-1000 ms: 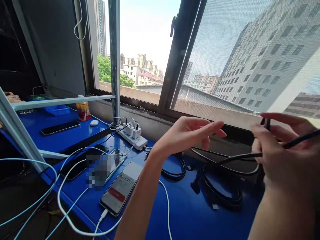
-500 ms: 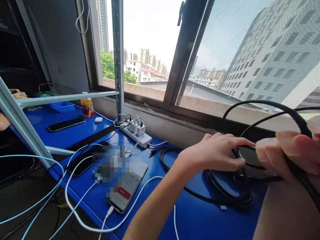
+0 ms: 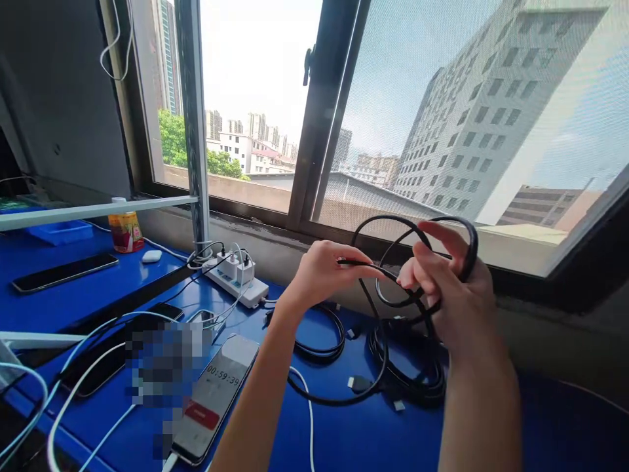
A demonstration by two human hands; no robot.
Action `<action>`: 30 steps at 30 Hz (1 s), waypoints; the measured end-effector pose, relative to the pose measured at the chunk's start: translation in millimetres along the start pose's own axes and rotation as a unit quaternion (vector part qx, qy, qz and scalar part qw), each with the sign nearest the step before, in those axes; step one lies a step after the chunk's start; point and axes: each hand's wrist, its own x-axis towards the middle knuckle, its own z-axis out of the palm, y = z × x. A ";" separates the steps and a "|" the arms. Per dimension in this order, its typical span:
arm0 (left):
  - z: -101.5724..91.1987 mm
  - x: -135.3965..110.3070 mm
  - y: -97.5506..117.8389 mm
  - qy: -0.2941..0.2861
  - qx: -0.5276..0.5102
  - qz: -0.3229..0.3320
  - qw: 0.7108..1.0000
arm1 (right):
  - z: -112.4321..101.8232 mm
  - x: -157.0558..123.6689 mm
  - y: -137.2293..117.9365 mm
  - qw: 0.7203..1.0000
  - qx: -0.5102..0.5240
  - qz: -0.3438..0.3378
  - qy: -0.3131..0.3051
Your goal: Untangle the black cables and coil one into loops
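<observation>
A black cable (image 3: pixel 378 301) is raised in loops above the blue table (image 3: pixel 344 432), in front of the window. My right hand (image 3: pixel 445 288) is closed round the looped part, with coils passing over its fingers. My left hand (image 3: pixel 327 272) pinches a straight stretch of the same cable just to the left. The cable's loose end hangs down and curves to a plug (image 3: pixel 358 383) lying on the table. More coiled black cables (image 3: pixel 415 373) lie below my hands.
A phone showing a timer (image 3: pixel 213 393) lies near the front edge with white charging leads (image 3: pixel 88 373). A white power strip (image 3: pixel 236 282) with plugged chargers sits by the window sill. Further left are another phone (image 3: pixel 63 272), a small can (image 3: pixel 126 231) and a blue tray (image 3: pixel 59 231).
Both hands rose from the table and came together near the middle. The right hand now carries more cable loops, and the left hand went from resting on the coil to pinching the cable.
</observation>
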 end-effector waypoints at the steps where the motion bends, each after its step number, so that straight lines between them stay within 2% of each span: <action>1: -2.6 0.7 -0.6 0.025 -0.005 0.004 1.000 | -1.5 1.7 -0.3 1.000 -0.012 0.001 0.013; 4: -14.0 2.0 -2.7 0.116 -0.043 -0.003 0.992 | -7.6 5.5 -1.9 0.998 -0.020 0.022 0.054; 8: -31.5 0.8 -3.0 0.244 -0.112 -0.063 0.961 | -19.2 9.7 -1.5 0.989 -0.008 0.054 0.141; 10: -38.3 -0.5 -1.6 0.276 -0.157 -0.082 0.945 | -25.3 11.2 -2.4 0.978 -0.010 0.080 0.192; 12: -43.1 -2.0 -0.4 0.283 -0.192 -0.079 0.936 | -31.1 11.8 -5.4 0.968 -0.005 0.101 0.231; 14: -45.6 -3.3 -0.6 0.267 -0.200 -0.071 0.940 | -36.9 11.1 -9.7 0.963 0.006 0.107 0.249; 17: -44.0 -3.6 -3.6 0.230 -0.197 -0.076 0.950 | -46.0 8.4 -16.0 0.962 0.034 0.119 0.243; 21: -31.6 -0.1 -2.5 0.180 -0.254 -0.118 0.943 | -55.7 4.7 -23.0 0.962 0.055 0.156 0.217; 25: -17.7 1.9 12.4 0.126 -0.298 -0.174 0.930 | -56.0 3.4 -32.2 0.954 0.085 0.186 0.218; 27: -14.3 0.3 18.8 0.093 -0.303 -0.181 0.931 | -52.3 3.4 -36.9 0.947 0.115 0.174 0.242; 30: -13.9 -2.9 18.6 -0.003 -0.295 -0.172 0.940 | -44.5 2.7 -42.5 0.931 0.177 0.106 0.302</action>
